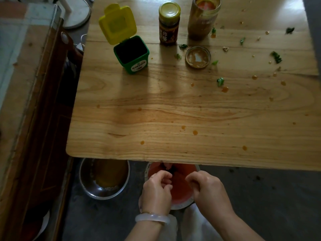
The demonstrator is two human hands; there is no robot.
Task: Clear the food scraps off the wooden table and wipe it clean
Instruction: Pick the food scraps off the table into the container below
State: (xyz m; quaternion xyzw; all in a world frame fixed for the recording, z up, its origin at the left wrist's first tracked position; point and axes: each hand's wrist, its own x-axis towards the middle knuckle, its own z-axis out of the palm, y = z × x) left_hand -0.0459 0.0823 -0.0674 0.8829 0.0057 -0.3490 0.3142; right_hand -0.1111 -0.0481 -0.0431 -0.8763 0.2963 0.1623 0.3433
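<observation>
The wooden table (173,110) fills the upper view. Green vegetable scraps (220,81) and small crumbs lie scattered over its right side, and orange sauce drops (195,132) dot the front and right. Below the front edge, a metal bowl with red contents (182,193) sits low near the floor. My left hand (156,192), with a pale bangle on the wrist, and my right hand (208,190) hover over this bowl. Both have their fingers curled in, and I see nothing held in either. A small dark and pinkish bit lies in the bowl just beyond my fingers.
At the table's back stand a green tub with its yellow lid flipped open (132,54), a sauce jar (169,23), a tall smeared jar (203,18) and its upturned lid (198,56). A steel bowl (104,178) sits on the floor at left, beside a wooden cabinet (34,119).
</observation>
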